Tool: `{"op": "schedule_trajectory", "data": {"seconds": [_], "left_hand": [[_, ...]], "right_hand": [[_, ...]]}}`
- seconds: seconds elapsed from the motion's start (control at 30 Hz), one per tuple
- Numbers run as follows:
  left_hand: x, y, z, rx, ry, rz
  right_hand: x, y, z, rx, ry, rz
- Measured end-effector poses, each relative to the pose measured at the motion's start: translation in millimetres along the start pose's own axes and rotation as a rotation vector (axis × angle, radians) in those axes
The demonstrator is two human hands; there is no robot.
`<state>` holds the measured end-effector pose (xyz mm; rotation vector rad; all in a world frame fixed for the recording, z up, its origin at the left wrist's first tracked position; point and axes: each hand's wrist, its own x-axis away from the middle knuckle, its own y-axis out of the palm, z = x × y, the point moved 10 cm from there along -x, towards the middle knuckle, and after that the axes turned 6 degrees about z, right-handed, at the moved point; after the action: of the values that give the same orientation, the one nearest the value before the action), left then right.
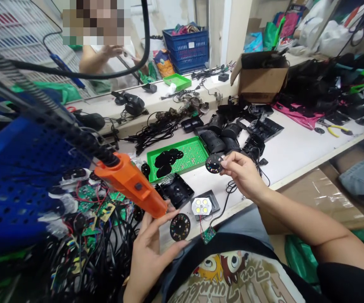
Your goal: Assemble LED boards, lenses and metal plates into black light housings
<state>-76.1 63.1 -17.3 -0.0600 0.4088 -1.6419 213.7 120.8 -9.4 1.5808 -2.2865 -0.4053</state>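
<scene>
My right hand [240,172] pinches the rim of a black disc with small coloured spots [213,164], just in front of the green tray [197,145]. Between the thumb and fingers of my left hand [152,244] is a second black spotted disc [180,227], held at its edge. An orange electric screwdriver [131,183] hangs from above beside my left fingers and partly covers them; I cannot tell whether they touch it. Between my hands, a white LED board [201,206] with several yellow LEDs lies on a dark plate, wired to a small green circuit board [209,235].
More black discs [166,162] lie in the green tray. Black housings [222,134] and cables [156,130] crowd the bench behind it. Wired circuit boards [90,202] and a blue basket [27,168] fill the left. Pliers [333,128] lie at right. Another person [106,63] sits opposite.
</scene>
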Motion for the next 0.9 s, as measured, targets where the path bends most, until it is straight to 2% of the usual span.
{"op": "schedule_trajectory", "data": {"seconds": [0.37,0.47,0.53,0.57,0.67,0.73,0.8,0.9], "left_hand": [[0,-2.8,-3,-0.03,0.034,0.003],[0,-3.9,-2,-0.043,0.036,0.012],[0,-3.8,-2,-0.043,0.037,0.011],[0,-3.7,-2,-0.039,0.038,0.008],[0,-3.7,-5,-0.026,0.034,0.003],[1,-3.9,-6,-0.02,0.027,0.003],[1,-3.7,-7,-0.023,0.021,0.003],[2,-3.2,-6,-0.033,0.012,0.003]], "right_hand": [[-4,5,15,-0.01,0.063,-0.014],[-3,6,13,0.041,0.001,-0.029],[1,6,1,0.123,-0.163,-0.05],[6,7,-11,0.194,-0.311,-0.065],[44,24,-49,0.491,-0.94,-0.165],[75,36,-55,0.632,-1.302,-0.256],[88,39,-52,0.683,-1.477,-0.305],[89,37,-48,0.685,-1.543,-0.308]]}}
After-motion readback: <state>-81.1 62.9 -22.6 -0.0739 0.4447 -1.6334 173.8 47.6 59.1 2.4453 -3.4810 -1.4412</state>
